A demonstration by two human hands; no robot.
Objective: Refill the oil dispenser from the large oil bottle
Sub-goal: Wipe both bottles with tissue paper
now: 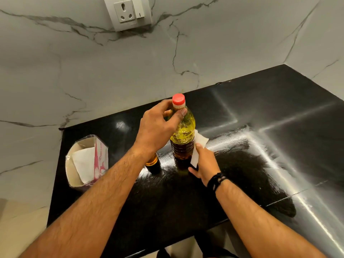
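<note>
The large oil bottle point(183, 135) stands upright on the black counter point(242, 164), full of yellow oil, with its red cap point(178, 99) on. My left hand point(158, 127) grips the bottle's neck just below the cap. My right hand point(204, 164) holds a white tissue point(199, 146) against the bottle's right side. Under my left wrist, only the amber bottom of the small oil dispenser point(152, 162) shows; its top is hidden.
An open tissue box point(87, 161) with white tissues lies at the counter's left end. A marble wall with a socket and switch point(128, 13) rises behind. The counter's front edge runs below my forearms. Bare shiny counter extends to the right.
</note>
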